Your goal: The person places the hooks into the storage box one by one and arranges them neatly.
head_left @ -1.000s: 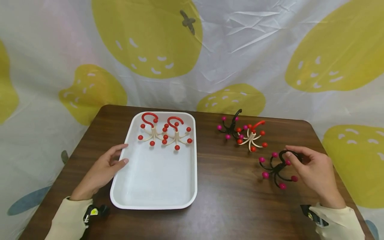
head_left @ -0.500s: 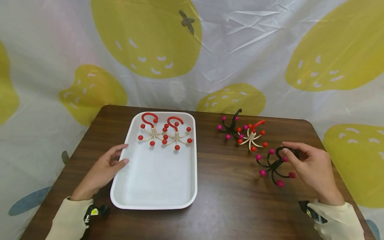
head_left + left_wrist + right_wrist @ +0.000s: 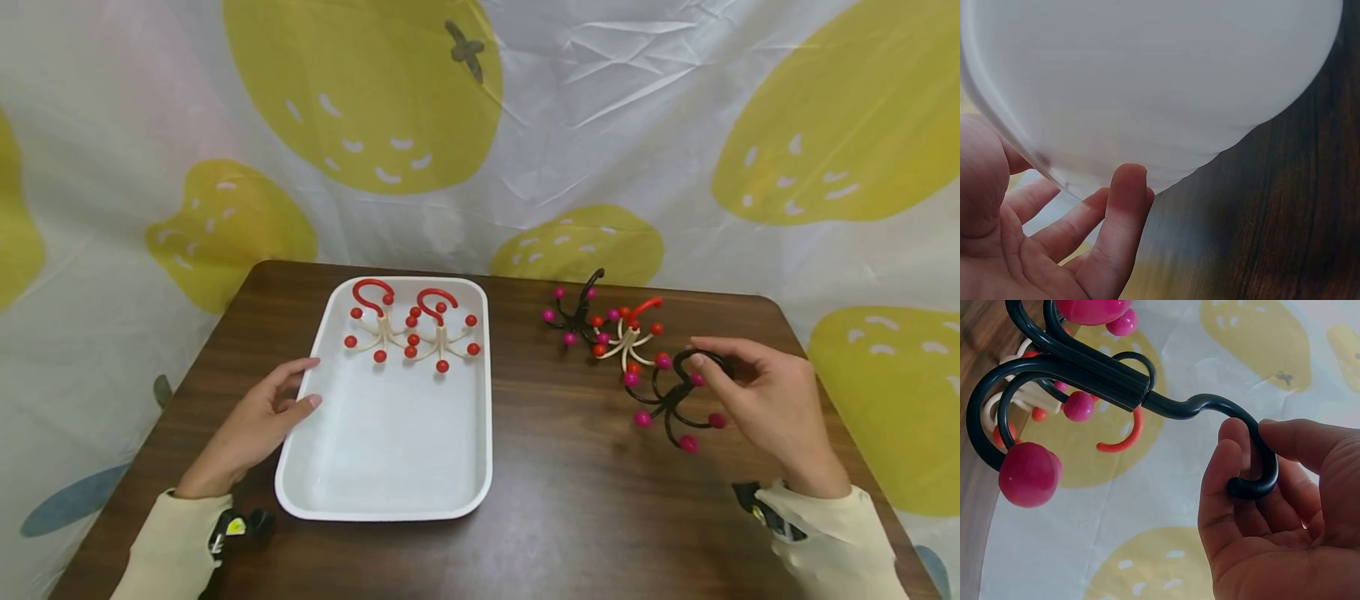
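Note:
My right hand (image 3: 772,400) holds a black multi-arm hanging hook (image 3: 678,392) with pink ball tips by its curved top, above the table's right side. In the right wrist view, thumb and fingers pinch the curved end of that black hook (image 3: 1175,407). My left hand (image 3: 251,429) holds the left rim of a white tray (image 3: 489,433), thumb and index finger over the edge. In the left wrist view, other fingers touch the tray's outer wall from below. Two cream hanging hooks with red tops and balls, a left one (image 3: 384,329) and a right one (image 3: 441,335), stand at the tray's far end.
Another black hook (image 3: 577,318) and a cream-and-red hook (image 3: 630,337) stand close together on the brown table (image 3: 570,483), right of the tray. A fruit-patterned cloth (image 3: 420,225) hangs behind the table.
My right hand has carried the black hook a little left and farther away, so its balls now overlap the cream-and-red hook in view. The left hand and tray stay in place.

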A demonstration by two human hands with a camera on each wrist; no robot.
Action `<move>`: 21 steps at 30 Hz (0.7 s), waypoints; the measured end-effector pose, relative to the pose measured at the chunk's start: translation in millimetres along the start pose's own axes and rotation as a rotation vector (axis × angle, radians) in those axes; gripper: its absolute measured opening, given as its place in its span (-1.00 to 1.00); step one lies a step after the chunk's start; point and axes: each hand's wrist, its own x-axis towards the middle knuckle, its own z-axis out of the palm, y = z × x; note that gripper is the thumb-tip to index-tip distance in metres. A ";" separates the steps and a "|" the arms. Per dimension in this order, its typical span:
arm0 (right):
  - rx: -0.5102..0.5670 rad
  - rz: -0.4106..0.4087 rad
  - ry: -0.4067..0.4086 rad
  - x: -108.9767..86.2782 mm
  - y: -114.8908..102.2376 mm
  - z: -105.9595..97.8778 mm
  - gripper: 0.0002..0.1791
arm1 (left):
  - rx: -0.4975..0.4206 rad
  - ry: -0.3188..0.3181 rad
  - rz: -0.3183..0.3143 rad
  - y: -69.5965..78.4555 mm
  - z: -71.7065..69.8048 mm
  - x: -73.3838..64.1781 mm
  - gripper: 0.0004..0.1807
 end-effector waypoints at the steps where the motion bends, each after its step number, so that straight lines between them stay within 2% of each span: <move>1: 0.005 -0.010 0.000 0.9 -1.5 0.9 -0.70 | 0.001 0.000 0.001 0.6 -0.2 0.1 -0.34; 16: 0.059 -0.078 -0.008 14.7 -22.8 3.1 -0.69 | -0.013 -0.005 -0.011 2.9 0.3 0.0 -0.34; 21: 0.121 -0.093 -0.007 23.4 -37.0 4.9 -0.68 | -0.001 0.001 -0.016 3.0 0.5 0.6 -0.34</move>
